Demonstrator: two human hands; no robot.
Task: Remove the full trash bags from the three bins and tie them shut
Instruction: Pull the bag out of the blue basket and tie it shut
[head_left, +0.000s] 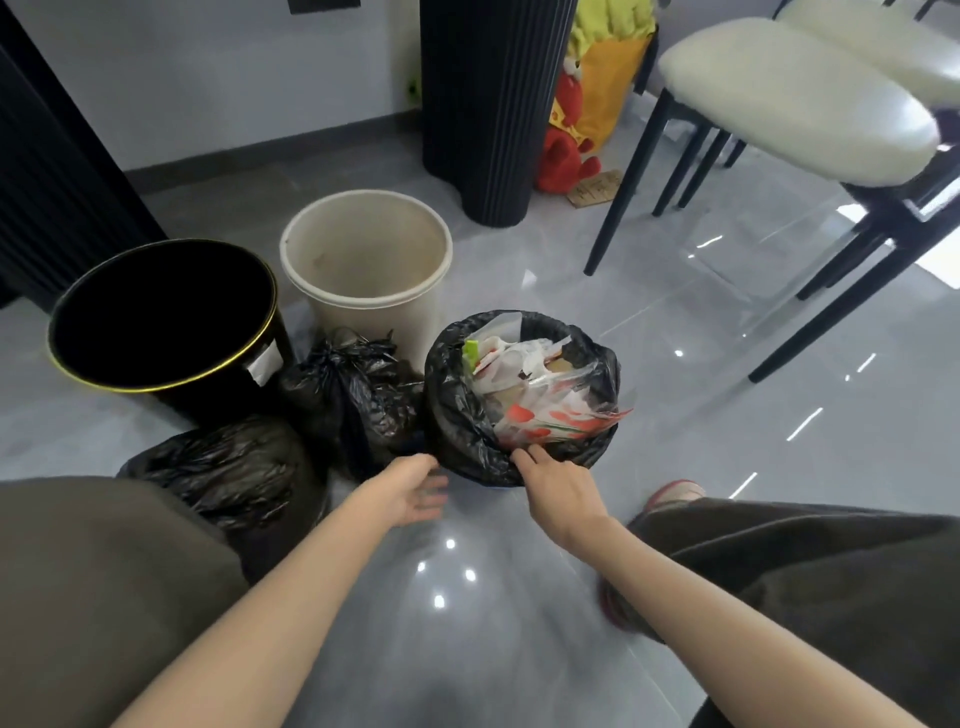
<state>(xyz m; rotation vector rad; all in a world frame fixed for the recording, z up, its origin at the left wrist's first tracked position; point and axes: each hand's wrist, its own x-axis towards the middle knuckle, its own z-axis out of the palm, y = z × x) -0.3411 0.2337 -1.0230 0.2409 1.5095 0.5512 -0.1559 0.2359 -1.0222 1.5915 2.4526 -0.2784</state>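
**Fingers (530, 456) on the last rim**

Head view: the right hand (558, 480) rests loosely spread fingers on the near rim of the black crinkled plastic trash bag (457, 405), gripping nothing. The left hand (415, 491) hovers open just beside it. Brimming with wrappers, the bag lines the third bin on the glossy grey floor (675, 441). Two knotted black bags (353, 395) lie near. The next step, probably, is to pinch the rim, peel it free and lift.

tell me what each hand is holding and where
Left hand holds nothing, open beside the full trash bag. Right hand touches its near rim; a grip cannot be told.
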